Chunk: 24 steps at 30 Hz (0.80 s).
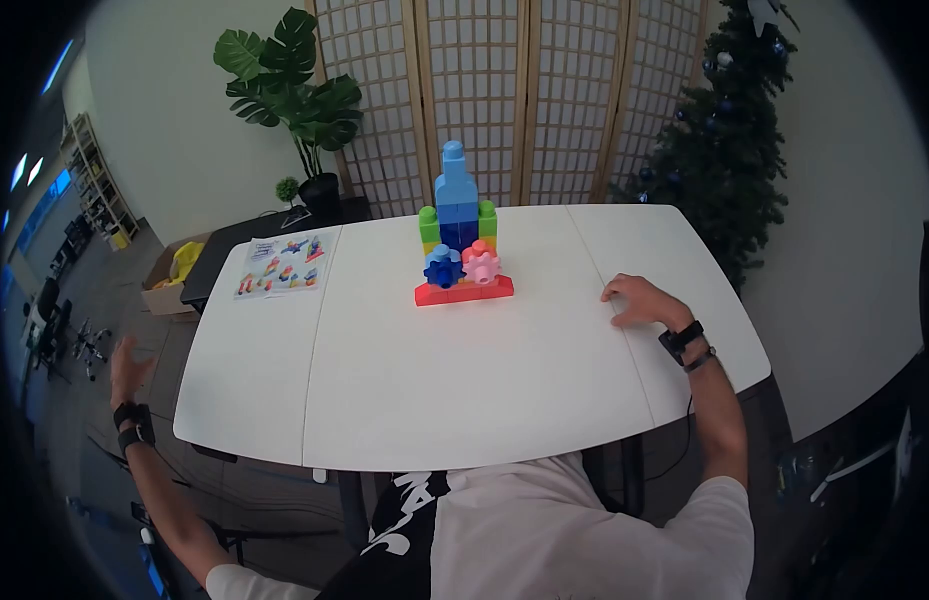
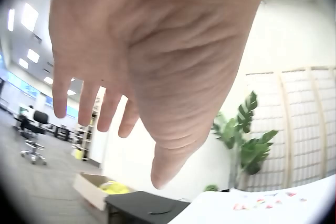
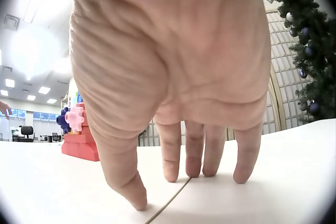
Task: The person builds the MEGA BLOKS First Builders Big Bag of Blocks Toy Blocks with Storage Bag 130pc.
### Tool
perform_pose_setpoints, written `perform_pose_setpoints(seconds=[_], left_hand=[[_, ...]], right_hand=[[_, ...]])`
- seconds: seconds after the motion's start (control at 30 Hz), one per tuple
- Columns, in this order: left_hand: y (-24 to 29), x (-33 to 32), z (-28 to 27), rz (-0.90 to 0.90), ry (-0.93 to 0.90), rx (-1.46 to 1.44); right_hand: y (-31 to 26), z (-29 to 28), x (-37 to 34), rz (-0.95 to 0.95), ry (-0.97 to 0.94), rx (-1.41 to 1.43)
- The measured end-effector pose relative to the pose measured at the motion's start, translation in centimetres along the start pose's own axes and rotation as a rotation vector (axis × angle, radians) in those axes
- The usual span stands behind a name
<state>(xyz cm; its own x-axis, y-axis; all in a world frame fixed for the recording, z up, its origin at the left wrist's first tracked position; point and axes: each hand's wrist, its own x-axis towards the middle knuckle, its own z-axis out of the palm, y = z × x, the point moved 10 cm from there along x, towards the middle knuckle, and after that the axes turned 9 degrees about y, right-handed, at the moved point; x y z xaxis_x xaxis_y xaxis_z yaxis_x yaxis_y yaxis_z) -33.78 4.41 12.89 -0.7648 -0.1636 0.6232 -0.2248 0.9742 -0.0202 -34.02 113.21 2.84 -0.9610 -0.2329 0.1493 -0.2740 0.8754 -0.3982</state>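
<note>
A tower of toy building blocks (image 1: 458,215) stands upright toward the back middle of the white table (image 1: 434,390). It has a red base (image 1: 464,292), green blocks at the sides and light blue ones on top. A dark blue gear (image 1: 444,268) and a pink gear (image 1: 481,265) sit on its front. My right hand (image 1: 644,302) rests its fingertips on the table, right of the tower, holding nothing. Out past the table's left edge, my left hand (image 1: 131,372) is raised in the air with its fingers extended and nothing in it.
A printed picture sheet (image 1: 284,265) lies on the table's back left. Behind it are a dark side table (image 1: 229,262) with a potted plant (image 1: 319,190) and a cardboard box (image 1: 169,285). A folding screen (image 1: 564,110) and a decorated tree (image 1: 714,150) stand behind the table.
</note>
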Motion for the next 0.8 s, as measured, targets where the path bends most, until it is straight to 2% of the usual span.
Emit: perform_pose_setpoints(seconds=[0.1, 0.17, 0.23, 0.3, 0.4, 0.43, 0.5, 0.57, 0.7, 0.8], left_hand=[[-10.2, -7.5, -1.6, -0.41, -0.295, 0.222], [-17.1, -13.2, -0.5, -0.594, -0.362, 0.352], [-17.2, -18.2, -2.4, -0.777, -0.456, 0.465], [-13.3, -21.4, -6.2, -0.885, -0.43, 0.518], [-22.6, -23.9, 0.4, -0.756, -0.456, 0.439], [-25.2, -24.3, 3.7, -0.631, -0.558, 0.466], [-24.9, -24.7, 6.7, -0.356, -0.721, 0.507], [-24.8, -25.8, 4.7, -0.577, -0.547, 0.428], [-23.1, -26.2, 2.5, -0.643, -0.421, 0.358], [-24.0, -26.5, 1.3, -0.722, -0.317, 0.319]], right_hand=[[-0.1, 0.1, -0.4, 0.012, 0.013, -0.022], [0.2, 0.3, -0.4, 0.008, 0.019, -0.031], [0.2, 0.4, -0.2, 0.002, 0.015, -0.037], [0.2, 0.5, 0.0, -0.008, 0.007, -0.056], [0.2, 0.6, 0.1, 0.003, 0.004, -0.044], [0.3, 0.8, 0.0, 0.003, 0.002, -0.047], [0.7, 0.8, 0.0, -0.005, 0.03, -0.037], [0.3, 0.7, -0.4, 0.004, 0.024, -0.023], [0.7, 0.8, -0.6, 0.004, 0.018, 0.012], [0.3, 0.6, -0.6, 0.009, 0.013, 0.004]])
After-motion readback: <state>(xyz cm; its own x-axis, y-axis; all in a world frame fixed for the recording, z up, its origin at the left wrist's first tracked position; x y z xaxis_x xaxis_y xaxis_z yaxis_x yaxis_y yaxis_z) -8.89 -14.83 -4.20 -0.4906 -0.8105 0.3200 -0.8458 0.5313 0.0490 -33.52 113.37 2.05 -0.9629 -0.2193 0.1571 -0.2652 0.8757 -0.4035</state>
